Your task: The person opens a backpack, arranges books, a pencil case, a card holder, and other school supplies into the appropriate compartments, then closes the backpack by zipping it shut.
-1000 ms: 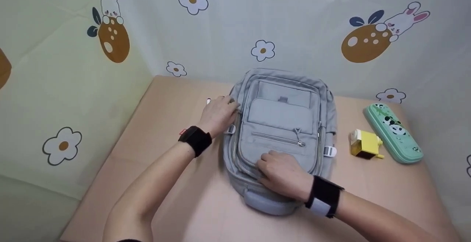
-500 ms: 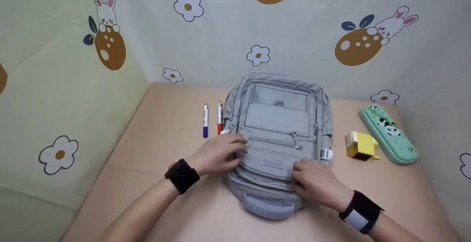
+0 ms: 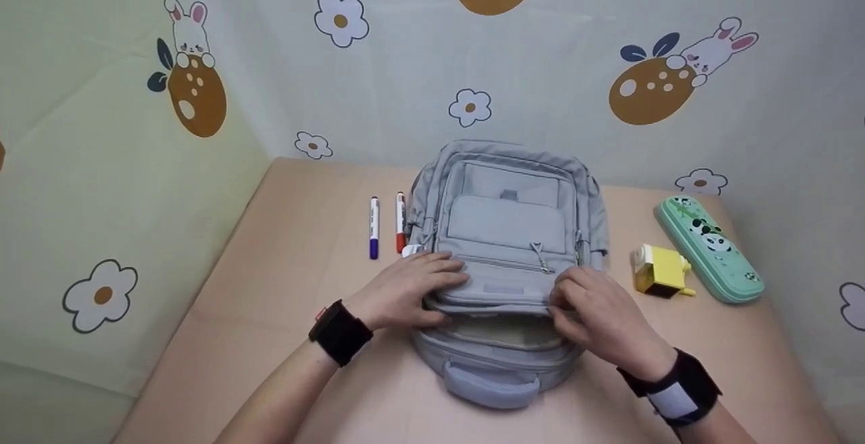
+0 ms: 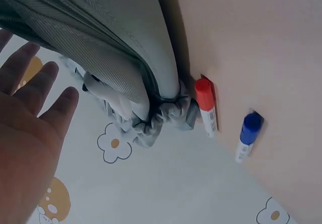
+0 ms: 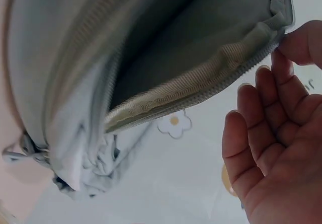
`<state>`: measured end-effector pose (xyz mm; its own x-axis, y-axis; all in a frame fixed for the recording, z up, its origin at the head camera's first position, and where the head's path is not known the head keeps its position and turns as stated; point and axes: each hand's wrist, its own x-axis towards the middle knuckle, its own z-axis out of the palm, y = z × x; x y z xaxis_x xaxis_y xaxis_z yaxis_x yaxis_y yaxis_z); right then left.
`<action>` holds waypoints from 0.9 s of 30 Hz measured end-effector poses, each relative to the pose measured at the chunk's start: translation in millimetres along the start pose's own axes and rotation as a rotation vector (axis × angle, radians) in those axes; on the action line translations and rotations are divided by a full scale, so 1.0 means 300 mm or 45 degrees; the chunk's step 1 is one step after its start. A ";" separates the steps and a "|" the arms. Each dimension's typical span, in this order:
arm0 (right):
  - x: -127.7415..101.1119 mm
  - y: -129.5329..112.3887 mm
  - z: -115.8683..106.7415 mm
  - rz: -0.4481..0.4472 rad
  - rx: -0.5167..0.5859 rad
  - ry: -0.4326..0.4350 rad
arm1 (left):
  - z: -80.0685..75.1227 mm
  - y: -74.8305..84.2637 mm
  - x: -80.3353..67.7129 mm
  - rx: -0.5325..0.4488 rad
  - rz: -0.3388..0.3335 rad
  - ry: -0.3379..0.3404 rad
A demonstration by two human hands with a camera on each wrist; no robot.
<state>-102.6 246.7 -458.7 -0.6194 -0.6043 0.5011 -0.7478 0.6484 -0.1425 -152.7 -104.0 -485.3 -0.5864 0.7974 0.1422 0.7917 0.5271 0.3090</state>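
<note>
A grey backpack (image 3: pixel 507 217) lies on its back, its carry handle (image 3: pixel 492 384) toward me. The zipped front compartment gapes at the near end, showing a pale lining (image 3: pixel 500 331). My right hand (image 3: pixel 603 315) pinches the edge of the front panel between thumb and index finger, the other fingers loosely bent, as the right wrist view shows at the zipper edge (image 5: pixel 216 90). My left hand (image 3: pixel 405 287) rests at the panel's left edge. Its fingers (image 4: pixel 59 108) are nearly straight and spread in the left wrist view; the thumb is hidden there.
Left of the backpack lie a blue-capped marker (image 3: pixel 374 228) and a red-capped marker (image 3: pixel 400 222). On the right are a yellow box-shaped gadget with a small crank (image 3: pixel 660 272) and a green panda pencil case (image 3: pixel 709 249). A patterned cloth (image 3: pixel 399 79) hangs behind the table.
My left hand came down from the backpack's upper left side, uncovering the markers. The right hand moved right along the near end, then lifted the panel; the compartment has opened.
</note>
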 end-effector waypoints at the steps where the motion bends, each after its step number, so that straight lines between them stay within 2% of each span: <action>1: 0.009 0.003 -0.008 0.005 0.002 0.018 | 0.002 0.003 0.006 -0.003 0.012 0.014; 5: 0.035 0.017 -0.032 0.033 0.014 0.080 | 0.006 0.018 0.034 0.013 0.021 0.127; 10: 0.034 0.036 -0.042 0.099 0.086 0.127 | 0.005 0.036 0.071 0.016 -0.093 0.313; 14: 0.008 0.065 -0.054 0.201 0.216 0.110 | 0.003 0.044 0.090 0.016 -0.161 0.415; 18: -0.036 0.109 -0.067 0.296 0.324 0.054 | -0.006 0.050 0.096 -0.039 -0.213 0.519; 23: -0.076 0.160 -0.035 0.410 0.379 -0.028 | -0.037 0.055 0.109 -0.138 -0.258 0.589; 27: -0.070 0.200 0.013 0.449 0.385 -0.009 | -0.069 0.060 0.125 -0.171 -0.264 0.600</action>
<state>-135.3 296.5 -481.0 -0.8492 -0.3750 0.3719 -0.5268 0.6513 -0.5462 -164.0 -70.8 -454.9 -0.7665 0.4453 0.4628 0.6398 0.5927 0.4892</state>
